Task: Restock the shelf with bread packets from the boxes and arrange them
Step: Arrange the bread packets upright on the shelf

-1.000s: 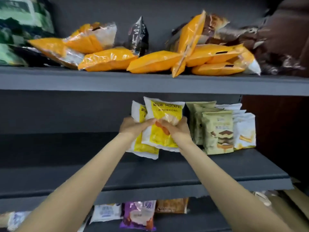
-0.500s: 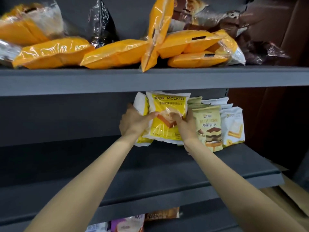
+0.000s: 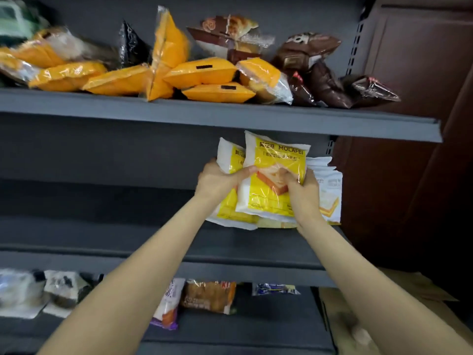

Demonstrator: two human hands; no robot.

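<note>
Bread packets are the matter here, and the head view, the only one, shows two yellow-and-white ones upright on the middle shelf (image 3: 153, 234), at about one o'clock from the picture's centre. The front packet (image 3: 277, 180) is pinched on both sides: the left hand (image 3: 217, 181) grips its left edge with the thumb across the wrapper, and the right hand (image 3: 302, 188) has its fingers curled over the clear window. The second packet (image 3: 230, 160) stands just behind it at ten o'clock, touching the left hand; whether that hand holds it too, I cannot tell. White packets (image 3: 329, 185) stand at three o'clock, touching the front one.

The top shelf (image 3: 204, 116), at twelve o'clock, carries a loose heap of orange packets (image 3: 199, 73) and brown packets (image 3: 314, 62), lying at all angles. The bottom shelf (image 3: 230, 334), at six o'clock, holds a few scattered packets (image 3: 208, 295). A cardboard box (image 3: 340, 321) sits at five o'clock.

My judgement: restocking is partly done. The middle shelf's left stretch is bare, and the top heap is not yet arranged.
</note>
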